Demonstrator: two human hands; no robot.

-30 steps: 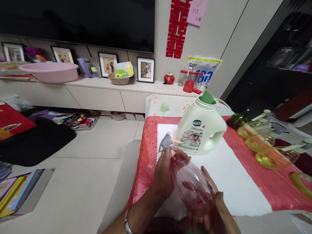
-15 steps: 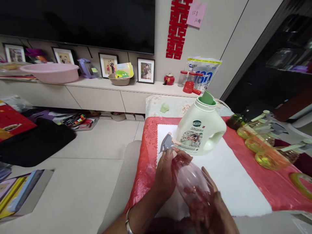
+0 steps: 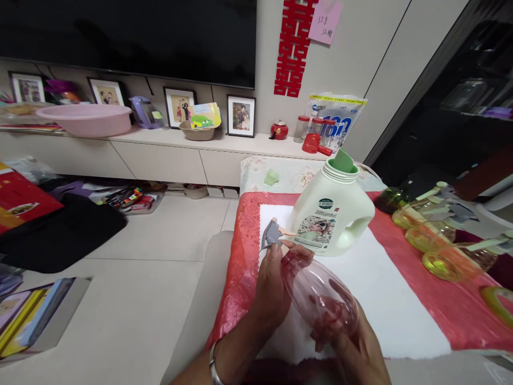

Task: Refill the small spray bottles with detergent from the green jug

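Note:
Tilted over the white cloth (image 3: 385, 305) is a clear pink spray bottle (image 3: 316, 289) with a grey and peach trigger head. My left hand (image 3: 274, 278) wraps round its neck, just below the trigger head. At the wide base end, my right hand (image 3: 348, 334) holds the bottle, and some of its fingers show through the clear plastic. Just beyond the bottle, a large pale green detergent jug (image 3: 331, 214) stands upright on the cloth. A darker green piece (image 3: 343, 160) sits in the jug's mouth.
Several spray bottles with yellow liquid (image 3: 443, 264) lie at the right on the red table cover (image 3: 473, 321), near a tape roll (image 3: 499, 305). A light green lump (image 3: 271, 177) rests at the table's back. Behind stands a low cabinet (image 3: 160, 159) with picture frames.
My right hand has shifted its hold around the base, so more of the bottle's clear body shows. My left hand stays at the neck. The view has shifted slightly.

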